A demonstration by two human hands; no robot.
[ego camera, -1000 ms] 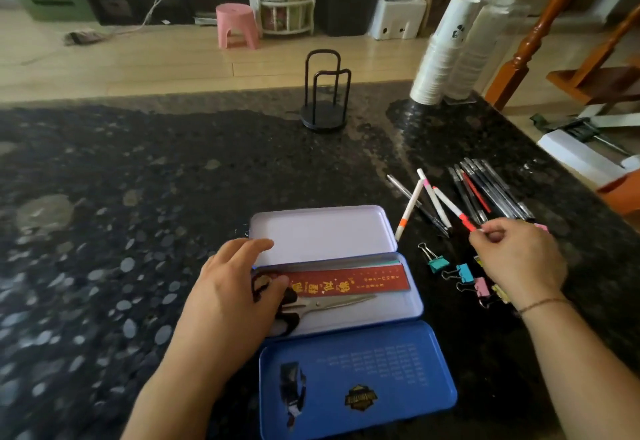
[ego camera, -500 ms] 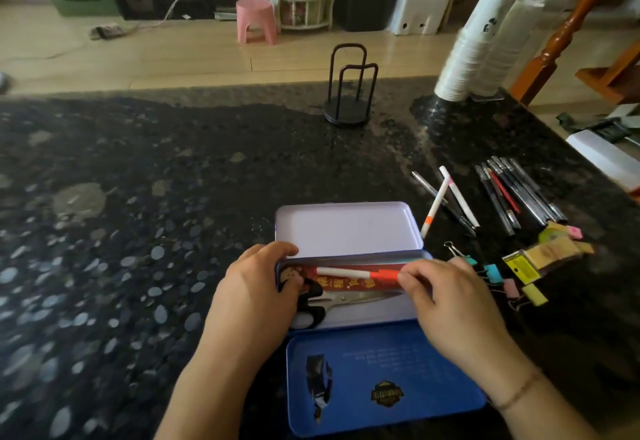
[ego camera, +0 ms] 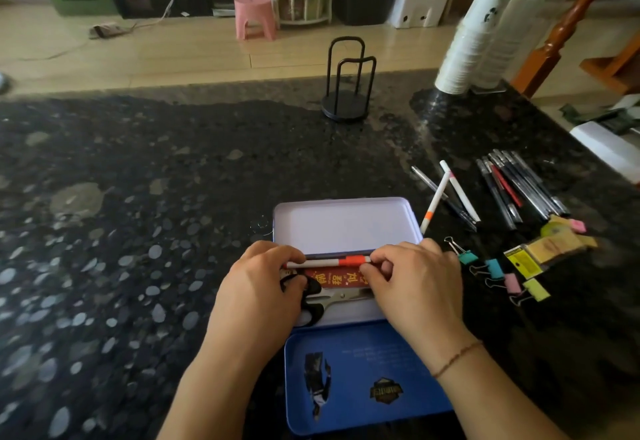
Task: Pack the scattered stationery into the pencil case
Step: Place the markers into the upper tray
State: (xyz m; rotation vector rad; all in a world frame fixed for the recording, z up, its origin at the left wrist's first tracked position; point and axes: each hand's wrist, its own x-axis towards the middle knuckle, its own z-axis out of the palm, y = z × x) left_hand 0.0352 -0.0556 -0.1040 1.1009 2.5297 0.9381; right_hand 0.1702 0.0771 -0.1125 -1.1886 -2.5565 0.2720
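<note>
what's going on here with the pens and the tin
A person is packing stationery into an open tin pencil case on a dark stone counter. Both hands hold one white pen with an orange band over the case's tray: the left hand at its plain end, the right hand at the orange end. Scissors and a red ruler already lie inside. More pens and coloured binder clips wait on the counter to the right.

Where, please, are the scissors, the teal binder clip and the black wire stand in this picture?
scissors [ego camera: 341,297]: head view, on the metal blades inside the case.
teal binder clip [ego camera: 467,258]: head view, on its coloured body.
black wire stand [ego camera: 344,107]: head view, on its round base.
</note>
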